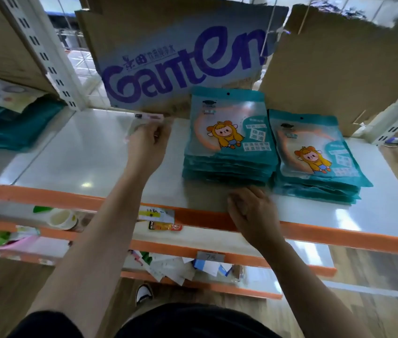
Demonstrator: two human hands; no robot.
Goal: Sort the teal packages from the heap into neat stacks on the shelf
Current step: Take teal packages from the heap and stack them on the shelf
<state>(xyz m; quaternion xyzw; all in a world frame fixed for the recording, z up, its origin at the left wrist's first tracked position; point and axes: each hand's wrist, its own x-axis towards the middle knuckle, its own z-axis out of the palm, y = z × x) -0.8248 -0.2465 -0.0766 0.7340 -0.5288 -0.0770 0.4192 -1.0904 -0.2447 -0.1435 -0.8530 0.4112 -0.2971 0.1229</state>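
Teal packages [228, 132] lay in two stacks on the shelf [83, 154] at one and three o'clock, the second stack [315, 157] just beside the first. The right grip [251, 211], fingers curled, sat at the first stack's front edge, seemingly squaring it; whether it clasped anything could not be told. The left grip [148, 137], at eleven o'clock, pinched a pale stray packet [141, 120], probably to clear it. The next move likely called for fetching more from the teal heap [15, 128] at nine o'clock. Cardboard [180, 69] behind read "Ganten"; a lower tag [210, 256] read "7元"; the package print was blurred.
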